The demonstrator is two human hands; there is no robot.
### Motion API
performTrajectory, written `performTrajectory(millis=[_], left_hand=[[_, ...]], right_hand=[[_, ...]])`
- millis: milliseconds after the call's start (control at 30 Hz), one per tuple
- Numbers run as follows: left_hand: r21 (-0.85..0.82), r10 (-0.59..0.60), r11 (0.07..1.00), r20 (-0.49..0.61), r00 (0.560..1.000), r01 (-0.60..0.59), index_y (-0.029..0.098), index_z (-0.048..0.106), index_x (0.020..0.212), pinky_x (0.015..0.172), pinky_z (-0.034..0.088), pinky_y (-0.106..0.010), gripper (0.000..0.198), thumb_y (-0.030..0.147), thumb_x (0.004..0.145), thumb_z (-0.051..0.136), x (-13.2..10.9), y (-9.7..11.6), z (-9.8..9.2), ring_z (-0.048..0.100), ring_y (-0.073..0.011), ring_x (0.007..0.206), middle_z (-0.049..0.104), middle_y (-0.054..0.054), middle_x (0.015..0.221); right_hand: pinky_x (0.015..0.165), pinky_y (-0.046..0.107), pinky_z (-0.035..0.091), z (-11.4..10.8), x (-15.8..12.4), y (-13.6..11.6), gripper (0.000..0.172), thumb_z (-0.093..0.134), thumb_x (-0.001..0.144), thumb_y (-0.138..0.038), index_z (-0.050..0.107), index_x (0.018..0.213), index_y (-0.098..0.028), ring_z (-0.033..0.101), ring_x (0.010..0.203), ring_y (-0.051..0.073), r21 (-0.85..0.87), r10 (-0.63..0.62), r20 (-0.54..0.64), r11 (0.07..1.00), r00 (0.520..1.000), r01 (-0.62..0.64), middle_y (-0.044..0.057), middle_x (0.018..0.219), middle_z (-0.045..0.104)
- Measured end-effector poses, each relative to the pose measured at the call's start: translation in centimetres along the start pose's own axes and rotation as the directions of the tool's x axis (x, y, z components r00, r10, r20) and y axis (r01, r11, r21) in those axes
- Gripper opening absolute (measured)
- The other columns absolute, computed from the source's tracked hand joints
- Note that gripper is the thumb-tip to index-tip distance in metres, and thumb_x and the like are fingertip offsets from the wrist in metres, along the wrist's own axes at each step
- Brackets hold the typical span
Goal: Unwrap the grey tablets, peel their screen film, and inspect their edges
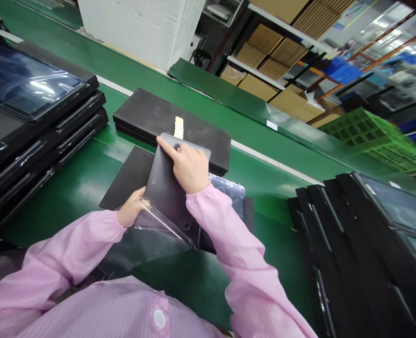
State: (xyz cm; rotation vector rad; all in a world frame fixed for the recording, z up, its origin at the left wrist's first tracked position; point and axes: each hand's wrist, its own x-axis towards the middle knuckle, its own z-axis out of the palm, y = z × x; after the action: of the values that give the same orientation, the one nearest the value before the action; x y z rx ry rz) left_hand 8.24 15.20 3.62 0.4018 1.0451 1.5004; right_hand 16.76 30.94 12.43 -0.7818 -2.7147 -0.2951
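Note:
A dark grey tablet (pixel 165 188) lies back side up at the middle of the green belt, its lower end partly inside a clear plastic bag (pixel 151 234). My right hand (pixel 187 164) rests on the tablet's far end, fingers bent over the top edge and gripping it. My left hand (pixel 132 209) pinches the tablet's lower left edge where the bag's mouth begins. Under the tablet sits a flat black tray (pixel 127 176), and a second bagged tablet (pixel 229 188) shows to the right of my right wrist.
A black foam tray (pixel 148 115) with a small yellow label (pixel 178 127) lies beyond the tablet. Stacked black trays with screens (pixel 28 103) stand at the left. More fanned trays (pixel 363 234) lie at the right. A green crate (pixel 373 136) and cardboard shelves sit behind.

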Motion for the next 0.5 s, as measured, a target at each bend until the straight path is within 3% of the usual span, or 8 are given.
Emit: performTrajectory(millis=[133, 233, 333, 400, 500], left_hand=[[-0.008, -0.053, 0.999, -0.014, 0.999, 0.052, 0.015, 0.072, 0.087, 0.046, 0.030, -0.021, 0.044, 0.008, 0.045, 0.060, -0.1, 0.3, 0.0, 0.041, -0.0088, 0.045, 0.052, 0.007, 0.048], [-0.034, -0.093, 0.995, -0.027, 0.995, 0.092, 0.015, 0.072, 0.086, 0.045, 0.030, -0.021, 0.044, 0.007, 0.043, 0.060, -0.1, 0.6, 0.1, 0.042, -0.0087, 0.043, 0.055, 0.006, 0.049], [-0.070, -0.121, 0.991, -0.052, 0.991, 0.117, 0.016, 0.071, 0.086, 0.045, 0.032, -0.020, 0.046, 0.006, 0.043, 0.059, 0.1, 0.8, 0.0, 0.047, -0.0095, 0.045, 0.055, 0.007, 0.049], [-0.091, -0.140, 0.987, -0.065, 0.988, 0.134, 0.017, 0.070, 0.087, 0.045, 0.034, -0.020, 0.047, 0.006, 0.043, 0.060, 0.2, 0.8, -0.1, 0.050, -0.0104, 0.047, 0.057, 0.007, 0.051], [-0.109, -0.151, 0.984, -0.081, 0.985, 0.142, 0.017, 0.068, 0.087, 0.045, 0.037, -0.020, 0.047, 0.007, 0.042, 0.060, 0.4, 0.7, -0.2, 0.054, -0.0123, 0.049, 0.061, 0.005, 0.055]], right_hand=[[0.069, 0.034, 0.047, -0.2, 0.7, 1.9, 0.063, 0.031, 0.092, -0.006, 0.043, 0.152, -0.021, 0.052, 0.064, 0.018, 0.091, 0.222, -0.085, 0.973, 0.971, -0.214, 0.008, 0.081, 0.060], [0.072, 0.037, 0.052, -0.8, -1.6, 3.6, 0.061, 0.035, 0.094, -0.017, 0.035, 0.155, -0.014, 0.056, 0.072, 0.021, 0.267, 0.306, -0.125, 0.927, 0.944, -0.265, 0.008, 0.085, 0.060], [0.085, 0.043, 0.055, -2.0, -6.1, 4.3, 0.061, 0.046, 0.091, -0.021, 0.040, 0.152, -0.016, 0.061, 0.089, 0.025, 0.411, 0.216, -0.105, 0.898, 0.971, -0.155, 0.010, 0.095, 0.062], [0.098, 0.050, 0.052, -2.8, -9.7, 3.7, 0.066, 0.051, 0.085, -0.016, 0.041, 0.151, -0.019, 0.060, 0.112, 0.029, 0.455, 0.078, -0.050, 0.889, 0.996, -0.046, 0.015, 0.119, 0.060], [0.111, 0.058, 0.042, -2.8, -15.1, 1.7, 0.081, 0.052, 0.073, -0.008, 0.036, 0.152, -0.019, 0.037, 0.145, 0.037, 0.443, -0.099, 0.046, 0.894, 0.994, 0.069, 0.021, 0.153, 0.038]])
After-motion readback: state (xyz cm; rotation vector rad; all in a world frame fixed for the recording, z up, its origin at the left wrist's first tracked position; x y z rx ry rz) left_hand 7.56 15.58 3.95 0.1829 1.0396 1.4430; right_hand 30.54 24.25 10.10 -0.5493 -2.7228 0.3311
